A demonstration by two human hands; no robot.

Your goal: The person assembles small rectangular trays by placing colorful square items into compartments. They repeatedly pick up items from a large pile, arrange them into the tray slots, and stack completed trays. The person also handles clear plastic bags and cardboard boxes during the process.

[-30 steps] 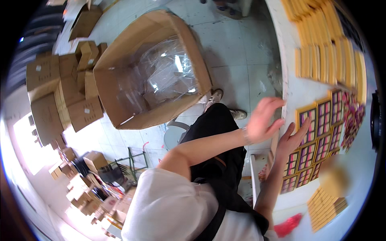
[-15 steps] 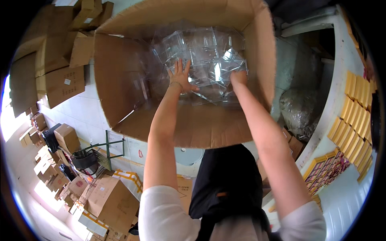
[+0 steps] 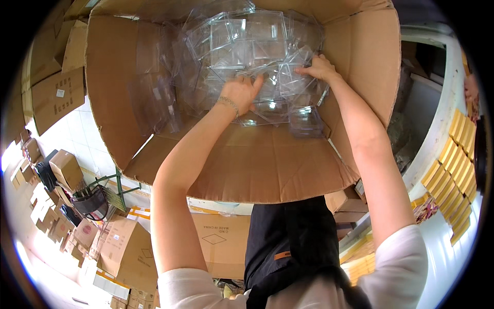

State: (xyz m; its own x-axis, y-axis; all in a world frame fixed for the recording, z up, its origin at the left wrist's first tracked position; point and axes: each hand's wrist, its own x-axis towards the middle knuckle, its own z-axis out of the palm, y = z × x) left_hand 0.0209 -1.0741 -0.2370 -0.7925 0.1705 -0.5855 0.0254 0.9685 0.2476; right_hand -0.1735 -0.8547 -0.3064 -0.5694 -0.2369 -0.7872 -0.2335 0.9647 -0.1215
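A large open cardboard box point(image 3: 247, 170) stands in front of me, holding a jumbled heap of clear plastic cases point(image 3: 270, 49). My left hand point(image 3: 241, 93), with a bracelet at the wrist, rests palm down on the near part of the heap. Its thumb and forefinger are apart, while the other fingers are partly hidden. At the heap's right side, my right hand point(image 3: 322, 69) touches the cases, thumb stretched away from the fingers. Neither hand visibly lifts a case. Below the right hand, a small clear box point(image 3: 305, 122) lies in the near right corner.
Closed cartons point(image 3: 57, 100) are stacked to the left. A green metal frame point(image 3: 121, 188) and more cartons point(image 3: 128, 247) stand at the lower left. Another carton point(image 3: 226, 242) sits beneath the box's near edge. Yellow stacked pieces point(image 3: 450, 175) lie at the right.
The cardboard box appears larger and nearer. My left hand's spread fingers have drawn in and turned rightward. My right hand's closed fingers have opened, and it has moved to the heap's right edge.
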